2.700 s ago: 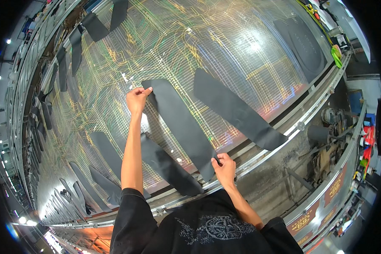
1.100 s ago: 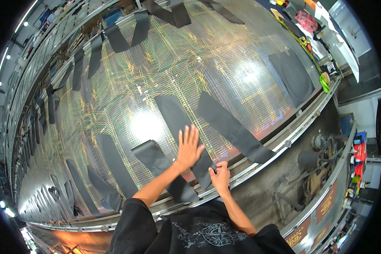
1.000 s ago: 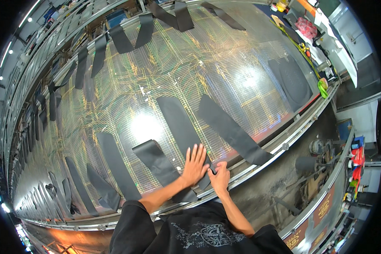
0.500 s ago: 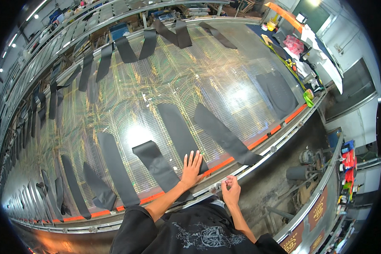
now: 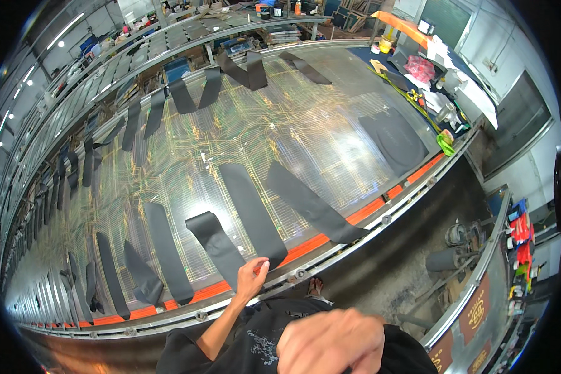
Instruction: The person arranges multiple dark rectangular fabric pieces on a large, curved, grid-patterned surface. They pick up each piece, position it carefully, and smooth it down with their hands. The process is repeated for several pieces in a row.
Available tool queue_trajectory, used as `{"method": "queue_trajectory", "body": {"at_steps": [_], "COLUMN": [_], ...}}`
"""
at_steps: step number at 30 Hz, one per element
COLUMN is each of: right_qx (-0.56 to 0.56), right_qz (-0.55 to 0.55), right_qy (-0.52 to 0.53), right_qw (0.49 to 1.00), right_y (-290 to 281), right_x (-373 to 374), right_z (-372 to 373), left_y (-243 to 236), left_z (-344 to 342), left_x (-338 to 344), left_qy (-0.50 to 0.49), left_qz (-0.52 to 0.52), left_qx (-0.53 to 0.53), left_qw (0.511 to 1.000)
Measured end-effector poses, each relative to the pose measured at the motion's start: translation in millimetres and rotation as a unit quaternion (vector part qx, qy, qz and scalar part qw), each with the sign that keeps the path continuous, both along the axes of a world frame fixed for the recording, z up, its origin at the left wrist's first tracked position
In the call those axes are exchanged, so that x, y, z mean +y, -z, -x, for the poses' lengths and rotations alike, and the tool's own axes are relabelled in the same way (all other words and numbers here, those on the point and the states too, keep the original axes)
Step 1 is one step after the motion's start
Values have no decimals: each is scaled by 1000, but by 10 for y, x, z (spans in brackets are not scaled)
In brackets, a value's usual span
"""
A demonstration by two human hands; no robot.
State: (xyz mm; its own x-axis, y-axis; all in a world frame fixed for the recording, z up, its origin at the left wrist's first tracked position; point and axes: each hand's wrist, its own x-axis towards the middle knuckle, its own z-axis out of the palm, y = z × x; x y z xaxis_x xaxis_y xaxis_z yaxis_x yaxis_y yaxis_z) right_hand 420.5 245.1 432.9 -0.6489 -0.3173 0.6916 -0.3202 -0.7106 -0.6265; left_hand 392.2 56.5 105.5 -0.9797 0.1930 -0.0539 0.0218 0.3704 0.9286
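Several flat black strips lie across the long patterned table (image 5: pixel 318 118). My left hand (image 5: pixel 250 279) is at the front edge, with thumb and fingers pinched at the near left corner of one long black strip (image 5: pixel 250 209). Just left of that hand is another black strip (image 5: pixel 213 237) with its far end folded over. To the right, a third black strip (image 5: pixel 311 202) slants toward the table's edge. My right hand (image 5: pixel 333 343) is raised in front of my body, large and slightly blurred. Its fingers are curled, and anything inside them is hidden.
An orange band (image 5: pixel 302 250) and a metal rail (image 5: pixel 386 219) run along the front edge. At the table's right end are a dark flat panel (image 5: pixel 393 140), a pink plastic bag (image 5: pixel 419 68) and papers. Machinery (image 5: pixel 445 255) stands on the floor at right.
My left hand has gone from lying flat on the strip to a pinch at its near end. My right hand has risen toward the camera. The view has shifted.
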Motion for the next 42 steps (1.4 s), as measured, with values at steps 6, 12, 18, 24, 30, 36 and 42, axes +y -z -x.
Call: {"method": "queue_trajectory", "body": {"at_steps": [6, 12, 18, 24, 30, 36, 42], "right_qx": [-2, -8, 20, 0, -176, -206, -203], "right_qz": [185, 230, 200, -13, -322, -650, -627], "right_qy": [-97, -104, -64, -63, 54, 306, 446], "right_qw": [978, 968, 978, 998, 929, 664, 606], "right_y": [-66, -84, -168, 11, 845, 2975, 3210], "right_x": [377, 856, 1200, 1594, 1627, 2278, 2185], "right_z": [-298, -414, -581, -498, -401, -737, -586], "left_y": [65, -159, -78, -151, -675, -2662, -3156], "left_z": [-734, -1164, -1439, -1394, -1154, -580, -776], "left_x": [670, 1239, 1390, 1393, 1237, 1194, 1262], "left_qy": [-95, 36, -3, -70, -46, 195, 360], "left_qz": [-55, 60, 62, 46, 3, -320, -686], "left_qx": [-78, -18, 0, -20, -13, 194, 163], "left_qw": [991, 997, 998, 996, 999, 907, 611]}}
